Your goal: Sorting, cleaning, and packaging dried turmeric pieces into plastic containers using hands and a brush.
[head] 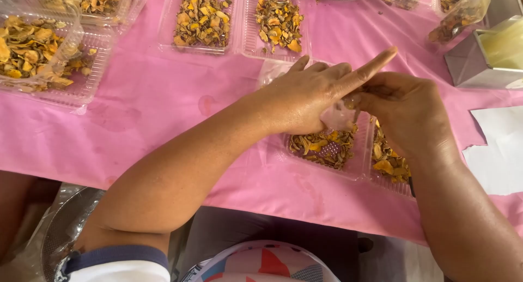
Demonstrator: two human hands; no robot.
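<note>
A clear plastic clamshell box (357, 161) lies on the pink tablecloth (158, 107) before me, holding dried yellow-brown flakes (322, 146). My left hand (310, 94) presses on the box's lid, its index finger stretched out straight to the right. My right hand (406, 110) meets it from the right, fingers curled around the lid's edge, covering a second lot of flakes (388, 161) in the neighbouring compartment. What the fingertips pinch is hidden between the two hands.
Several more clear boxes of the same flakes stand along the far side, among them a double one (235, 21) and an open pile at far left (38, 50). A metal box (490, 56) and white paper (498, 148) sit at right. A metal bowl (65, 227) is below the table's edge.
</note>
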